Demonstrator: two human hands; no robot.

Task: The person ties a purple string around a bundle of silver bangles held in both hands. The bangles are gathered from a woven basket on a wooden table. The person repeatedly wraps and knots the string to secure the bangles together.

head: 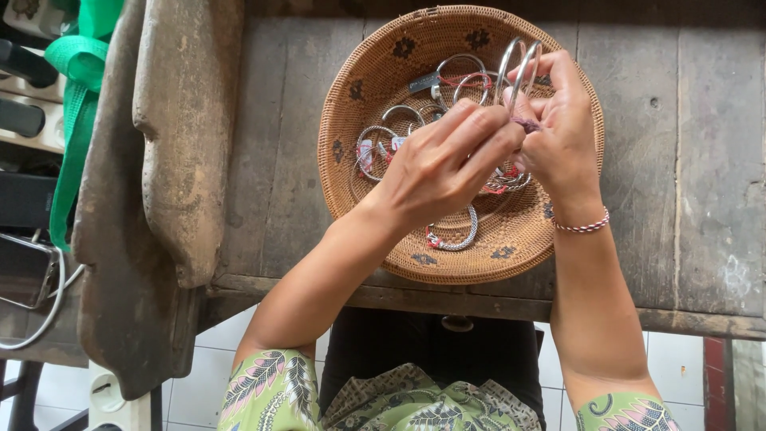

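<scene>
A round woven basket (367, 72) sits on a worn wooden table (702, 175) and holds several silver bangles (455, 238) with red tags and threads. Both hands hover over the basket's middle. My right hand (558, 132) grips two silver bangles (517, 68) upright between thumb and fingers. My left hand (447, 160) pinches a small dark tag or thread (528, 124) hanging off those bangles, fingertips meeting the right thumb. A red-and-white beaded bracelet (584, 227) circles my right wrist.
A carved, weathered wooden slab (171, 160) leans at the left of the table. Green mesh fabric (76, 72) and a phone with a white cable (28, 271) lie at the far left. The table's front edge (479, 303) runs just above my lap, with white floor tiles below.
</scene>
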